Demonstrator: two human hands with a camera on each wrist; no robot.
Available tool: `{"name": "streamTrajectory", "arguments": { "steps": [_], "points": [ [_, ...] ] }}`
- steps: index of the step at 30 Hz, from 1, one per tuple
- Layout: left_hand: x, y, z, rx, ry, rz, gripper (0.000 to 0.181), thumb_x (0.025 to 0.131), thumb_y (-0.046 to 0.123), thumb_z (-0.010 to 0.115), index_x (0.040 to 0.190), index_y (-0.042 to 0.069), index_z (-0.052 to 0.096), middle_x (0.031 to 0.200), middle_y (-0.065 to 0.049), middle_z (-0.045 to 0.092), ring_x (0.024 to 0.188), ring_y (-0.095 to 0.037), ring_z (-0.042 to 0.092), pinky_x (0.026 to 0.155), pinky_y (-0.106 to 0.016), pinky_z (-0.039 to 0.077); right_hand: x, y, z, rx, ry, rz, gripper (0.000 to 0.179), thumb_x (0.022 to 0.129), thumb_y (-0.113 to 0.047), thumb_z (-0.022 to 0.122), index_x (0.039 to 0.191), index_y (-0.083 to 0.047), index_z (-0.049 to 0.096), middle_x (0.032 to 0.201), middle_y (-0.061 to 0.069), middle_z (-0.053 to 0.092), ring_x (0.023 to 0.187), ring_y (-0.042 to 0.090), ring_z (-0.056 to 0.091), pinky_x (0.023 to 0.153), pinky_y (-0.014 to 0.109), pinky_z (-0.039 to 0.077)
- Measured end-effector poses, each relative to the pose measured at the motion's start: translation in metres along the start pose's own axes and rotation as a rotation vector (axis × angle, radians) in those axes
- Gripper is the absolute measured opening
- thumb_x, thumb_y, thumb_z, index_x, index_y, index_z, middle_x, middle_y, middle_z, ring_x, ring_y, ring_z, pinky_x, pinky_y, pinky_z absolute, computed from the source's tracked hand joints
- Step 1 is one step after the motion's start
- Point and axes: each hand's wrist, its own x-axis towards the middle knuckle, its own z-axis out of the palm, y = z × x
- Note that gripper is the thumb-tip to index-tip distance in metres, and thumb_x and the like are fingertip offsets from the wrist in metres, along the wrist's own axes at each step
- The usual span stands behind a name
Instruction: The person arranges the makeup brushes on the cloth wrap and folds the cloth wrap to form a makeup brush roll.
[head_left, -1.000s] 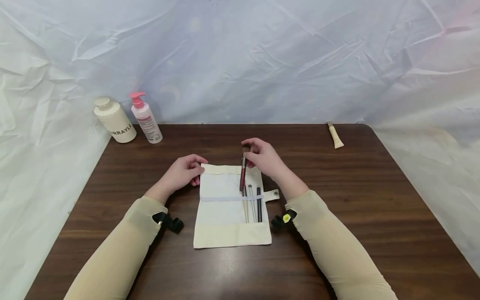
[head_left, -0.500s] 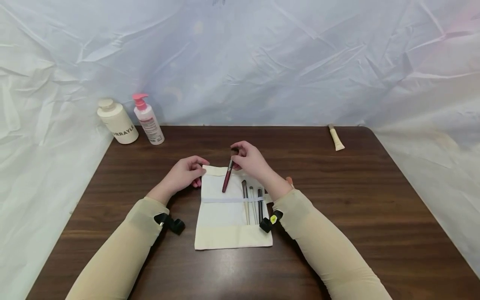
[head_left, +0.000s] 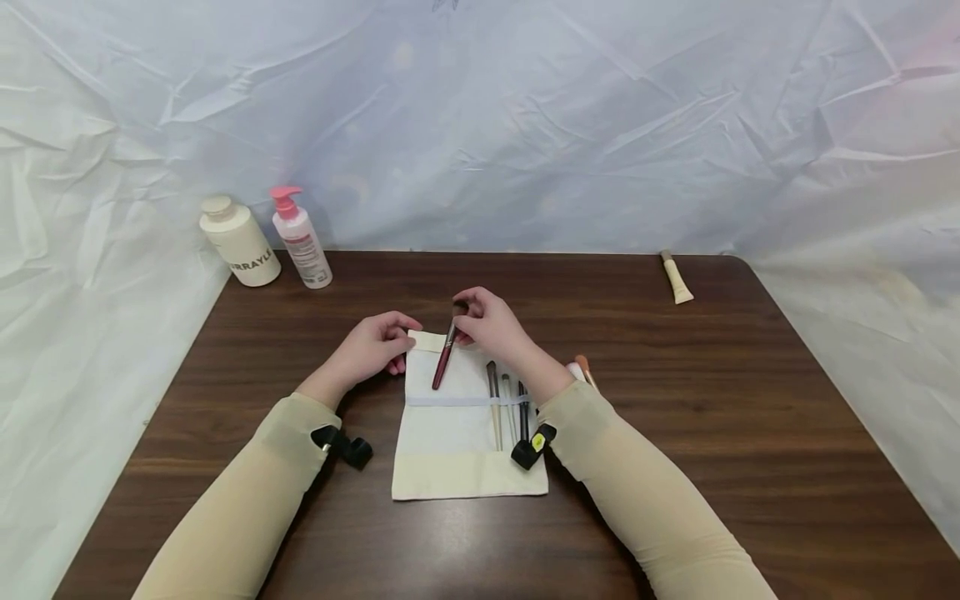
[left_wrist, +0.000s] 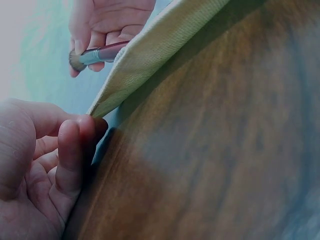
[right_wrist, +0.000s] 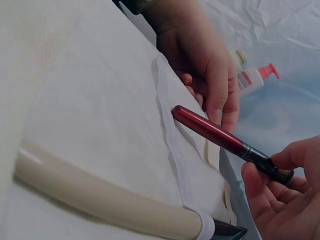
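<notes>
My left hand [head_left: 369,343] pinches the upper left corner of a cream fabric brush roll [head_left: 457,477], spread open on the table; the left wrist view shows thumb and finger at the cloth's tip. My right hand [head_left: 491,325] holds a makeup brush [right_wrist: 210,131] by its bristle end, between thumb and fingers. The brush's dark red handle slants down over the upper part of the roll. In the right wrist view the handle's end is close to the elastic band [right_wrist: 172,135]. Three slim brushes [head_left: 496,408] stand under the band at the right, partly hidden by the right wrist.
A brush with orange-brown bristles [head_left: 585,367] lies right of the roll, mostly hidden by the right forearm. A cream bottle [head_left: 242,243] and a pink-topped pump bottle [head_left: 303,246] stand at the back left. A small cream tube [head_left: 677,279] lies at the back right.
My right hand has moved left with the red-handled brush, from above the slim brushes to the roll's left half. The orange-brown brush has come into view. The left hand keeps its place.
</notes>
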Motion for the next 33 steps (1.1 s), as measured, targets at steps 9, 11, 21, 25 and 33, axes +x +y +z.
{"name": "streamTrajectory", "arguments": {
  "steps": [9, 11, 21, 25, 33],
  "points": [
    [0.0, 0.0, 0.001, -0.002, -0.002, -0.001, 0.027, 0.103, 0.019, 0.063, 0.129, 0.012, 0.063, 0.081, -0.011, 0.067, 0.065, -0.025, 0.065, 0.061, -0.033, 0.059, 0.001, 0.003, 0.011, 0.001, -0.022, -0.008, 0.04, 0.103, -0.011, 0.061, 0.141, -0.004, 0.053, 0.08, 0.01, 0.056, 0.078, 0.027, 0.07, 0.073, 0.034, 0.062],
    [0.0, 0.0, 0.001, -0.001, -0.002, 0.002, 0.026, 0.103, 0.019, 0.063, 0.129, 0.012, 0.063, 0.081, -0.011, 0.067, 0.065, -0.025, 0.065, 0.061, -0.033, 0.059, 0.001, 0.004, 0.014, 0.006, -0.029, -0.007, 0.04, 0.103, -0.01, 0.061, 0.141, -0.004, 0.053, 0.08, 0.01, 0.057, 0.077, 0.026, 0.07, 0.073, 0.033, 0.062],
    [0.0, 0.001, 0.003, -0.004, -0.002, 0.007, 0.027, 0.103, 0.017, 0.063, 0.129, 0.011, 0.063, 0.081, -0.01, 0.068, 0.065, -0.024, 0.065, 0.061, -0.033, 0.059, 0.0, 0.005, 0.02, -0.03, -0.071, -0.001, 0.038, 0.101, -0.012, 0.064, 0.138, -0.007, 0.056, 0.08, 0.011, 0.062, 0.074, 0.023, 0.071, 0.072, 0.031, 0.06],
    [0.0, 0.002, 0.003, -0.005, -0.002, 0.013, 0.026, 0.102, 0.016, 0.063, 0.128, 0.011, 0.063, 0.081, -0.011, 0.068, 0.065, -0.025, 0.065, 0.06, -0.034, 0.059, -0.001, 0.005, 0.021, -0.039, -0.104, -0.01, 0.036, 0.101, -0.014, 0.065, 0.136, -0.008, 0.057, 0.082, 0.011, 0.064, 0.075, 0.023, 0.071, 0.072, 0.032, 0.06],
    [0.0, -0.002, 0.003, 0.004, -0.004, 0.0, 0.027, 0.103, 0.017, 0.063, 0.129, 0.012, 0.063, 0.083, -0.011, 0.069, 0.065, -0.026, 0.065, 0.062, -0.035, 0.059, -0.003, 0.005, 0.024, -0.079, -0.166, -0.036, 0.032, 0.101, -0.017, 0.065, 0.133, -0.011, 0.059, 0.082, 0.013, 0.066, 0.079, 0.023, 0.071, 0.073, 0.032, 0.059]
  ]
}}
